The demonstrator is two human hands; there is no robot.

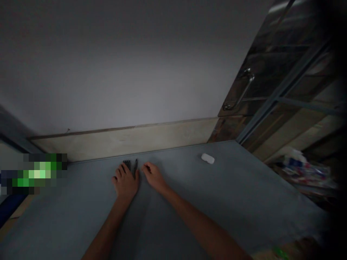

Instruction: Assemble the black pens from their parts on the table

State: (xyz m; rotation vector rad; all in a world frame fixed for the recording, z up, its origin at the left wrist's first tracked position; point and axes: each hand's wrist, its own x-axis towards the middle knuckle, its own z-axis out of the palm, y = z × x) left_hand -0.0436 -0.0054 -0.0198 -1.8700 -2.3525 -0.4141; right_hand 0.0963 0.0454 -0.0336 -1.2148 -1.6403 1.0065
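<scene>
On the grey table (pixel 173 220), my left hand (pixel 126 182) lies palm down with its fingers apart. Its fingertips touch or rest by a small dark patterned item (pixel 127 164), partly hidden under them. A thin dark object (pixel 136 167) stands out beside the left thumb, pointing away from me. My right hand (pixel 154 176) is just right of it, with the fingers curled together; whatever they may hold is too small or hidden to make out. A white rounded case (pixel 208 158) lies on the table farther right.
A pale wall (pixel 135 83) rises behind the table's back edge. At the right are a dark door with a metal handle (pixel 245 90) and a shelf with plastic bags (pixel 306 169). A blurred green patch shows at the left.
</scene>
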